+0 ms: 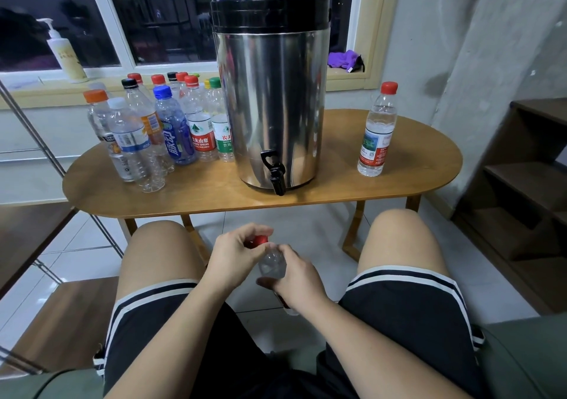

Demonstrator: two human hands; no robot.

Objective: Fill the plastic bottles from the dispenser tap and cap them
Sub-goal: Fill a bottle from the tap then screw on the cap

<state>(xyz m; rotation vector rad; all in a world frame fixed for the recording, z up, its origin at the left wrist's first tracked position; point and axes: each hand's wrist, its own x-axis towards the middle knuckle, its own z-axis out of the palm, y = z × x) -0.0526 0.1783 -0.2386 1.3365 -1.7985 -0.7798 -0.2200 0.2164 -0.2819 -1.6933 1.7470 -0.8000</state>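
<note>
Bottle (272, 265), clear plastic and red-capped, sits at lower centre: left hand (237, 253) pinches its cap (260, 240), right hand (296, 279) wraps its body.

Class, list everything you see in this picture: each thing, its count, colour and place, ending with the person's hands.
dispenser: one, steel and black, table centre.
grouped bottles: roughly a dozen, clear with mixed caps, table's left.
lone bottle: one, clear, red-capped, table's right.
table: one, wooden, mid view.
pump bottle: one, cream, windowsill, left.
cloth: one, purple, windowsill, right.
shelf: one, dark brown, far right.
held bottle: one, clear, in both hands.
left hand: pinches its red cap.
right hand: grips the held bottle.
</note>
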